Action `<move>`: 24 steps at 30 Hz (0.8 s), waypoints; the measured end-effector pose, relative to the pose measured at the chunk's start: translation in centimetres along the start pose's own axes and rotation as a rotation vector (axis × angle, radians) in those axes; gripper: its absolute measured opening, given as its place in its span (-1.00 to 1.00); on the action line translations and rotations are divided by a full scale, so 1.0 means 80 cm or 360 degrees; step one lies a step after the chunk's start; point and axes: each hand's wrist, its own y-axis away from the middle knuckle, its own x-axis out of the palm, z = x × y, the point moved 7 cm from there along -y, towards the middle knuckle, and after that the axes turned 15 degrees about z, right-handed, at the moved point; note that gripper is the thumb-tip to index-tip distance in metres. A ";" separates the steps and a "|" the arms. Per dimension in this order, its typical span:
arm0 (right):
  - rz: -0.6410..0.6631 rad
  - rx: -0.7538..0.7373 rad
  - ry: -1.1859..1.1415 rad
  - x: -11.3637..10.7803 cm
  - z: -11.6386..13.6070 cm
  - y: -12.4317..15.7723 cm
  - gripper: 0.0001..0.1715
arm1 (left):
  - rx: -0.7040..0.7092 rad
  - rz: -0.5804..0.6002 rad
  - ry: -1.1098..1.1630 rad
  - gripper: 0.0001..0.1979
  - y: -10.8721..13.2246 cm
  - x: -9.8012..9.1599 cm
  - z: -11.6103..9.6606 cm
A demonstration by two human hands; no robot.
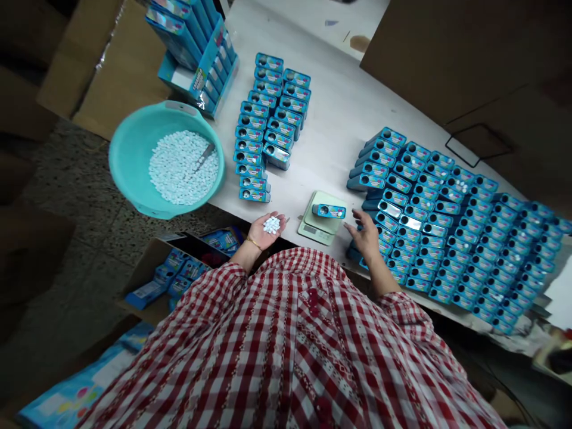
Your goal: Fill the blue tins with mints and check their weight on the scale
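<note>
My left hand (266, 231), palm up, cups a small heap of white candies (271, 224) near the table's front edge. To its right a pale kitchen scale (317, 233) bears one slim blue tin (329, 211), which stands with a dark round opening in its top. My right hand (364, 235) hovers just right of the scale, fingers apart and holding nothing. On the left a turquoise basin (127, 156) contains many more of the same candies, with a metal scoop or spoon (204, 158) lying in them.
Two columns of blue tins (251, 134) stand left of the scale, and a large block of tins (429, 226) fills the table's right side. A blue display carton (196, 80) with packs sits behind the basin. An open cardboard box (143, 268) with blue packs is below the table.
</note>
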 end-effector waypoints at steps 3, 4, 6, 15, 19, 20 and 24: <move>-0.0047 -0.0054 0.0005 0.000 0.014 0.001 -0.60 | 0.0016 0.0005 -0.0009 -0.80 0.002 -0.003 0.000; -0.0074 -0.0073 0.0036 -0.003 0.019 0.001 -0.63 | 0.0020 0.0006 -0.0009 -0.80 0.002 -0.004 0.000; -0.0126 -0.0103 0.0110 -0.009 0.029 0.000 -0.71 | 0.0020 0.0003 -0.0005 -0.81 0.003 -0.005 0.002; -0.0139 -0.0166 0.0412 -0.012 0.050 -0.005 -0.77 | 0.0015 0.0000 0.0014 -0.81 -0.001 0.002 0.007; -0.0080 -0.0150 0.0484 -0.008 0.050 -0.008 -0.74 | 0.0015 -0.0010 0.0029 -0.80 -0.004 0.000 0.008; -0.0080 -0.0143 0.0496 -0.008 0.050 -0.009 -0.74 | 0.0017 -0.0010 0.0027 -0.80 -0.004 -0.001 0.008; -0.0082 -0.0142 0.0544 -0.008 0.051 -0.014 -0.74 | 0.0018 0.0001 0.0011 -0.81 -0.004 -0.002 0.006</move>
